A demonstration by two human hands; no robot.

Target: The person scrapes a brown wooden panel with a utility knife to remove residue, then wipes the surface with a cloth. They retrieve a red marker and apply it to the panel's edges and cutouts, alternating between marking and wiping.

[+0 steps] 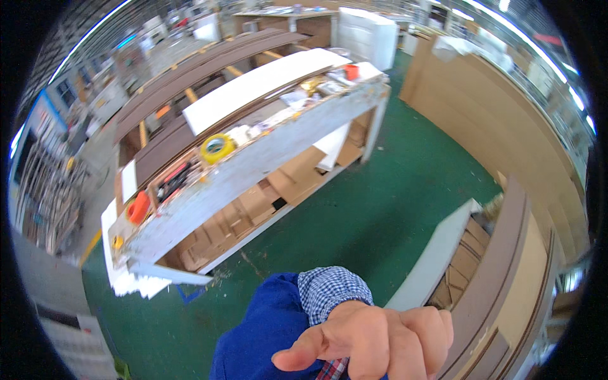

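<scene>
My left hand (370, 342) is at the lower middle, below a blue sleeve (253, 342) with a checked cuff (332, 291). Its back shows, with the thumb stretched to the left and the fingers loosely bent; I see nothing held in it. It is nearest a low pale-sided rack (430, 253) holding cardboard (465, 253), with long brown boards (500, 247) on the right. A scrap of red plaid cloth shows under the hand. My right hand is not in view.
A long workbench (253, 152) crosses the upper left, carrying white panels (259, 88), yellow tape (217, 147), an orange tool (137, 209) and clutter, with cardboard on its lower shelf. Tall tan sheets (481, 107) stand at right. A wrapped white stack (367, 35) is behind.
</scene>
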